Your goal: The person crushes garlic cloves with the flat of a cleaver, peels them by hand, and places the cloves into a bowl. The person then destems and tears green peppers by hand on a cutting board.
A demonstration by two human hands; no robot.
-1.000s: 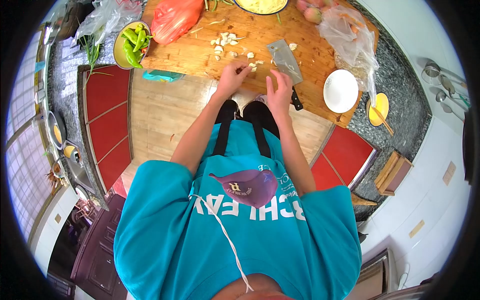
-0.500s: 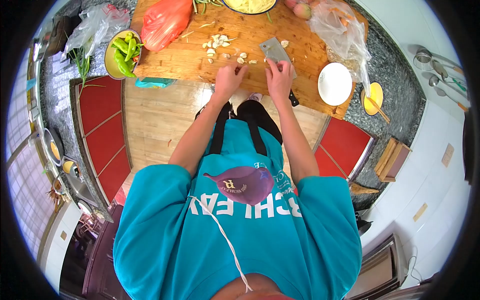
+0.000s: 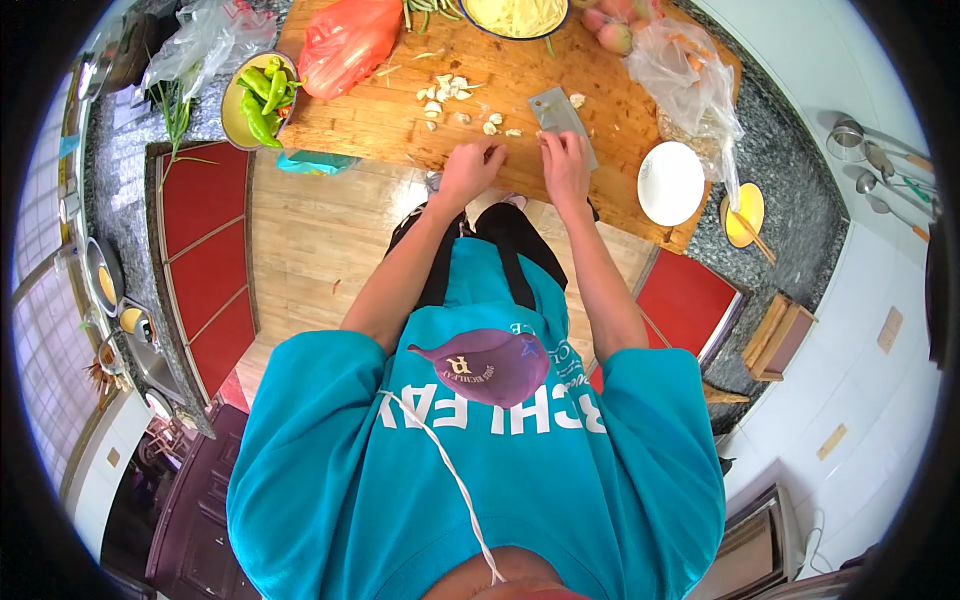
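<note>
Two hands (image 3: pixel 470 173), one cleaver (image 3: pixel 555 110) and more than ten garlic cloves (image 3: pixel 453 88), too clumped to count exactly, show at upper centre. One red bag (image 3: pixel 350 45) and one pepper bowl (image 3: pixel 234 112) sit upper left. One bowl of shreds (image 3: pixel 515 37) is top centre, one white bowl (image 3: pixel 671 183) and one yellow bowl (image 3: pixel 748 207) right.

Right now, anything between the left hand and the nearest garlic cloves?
Nothing visible: just bare wooden tabletop between the left hand and the nearest garlic cloves. The cleaver lies off to the right, by the right hand.
</note>
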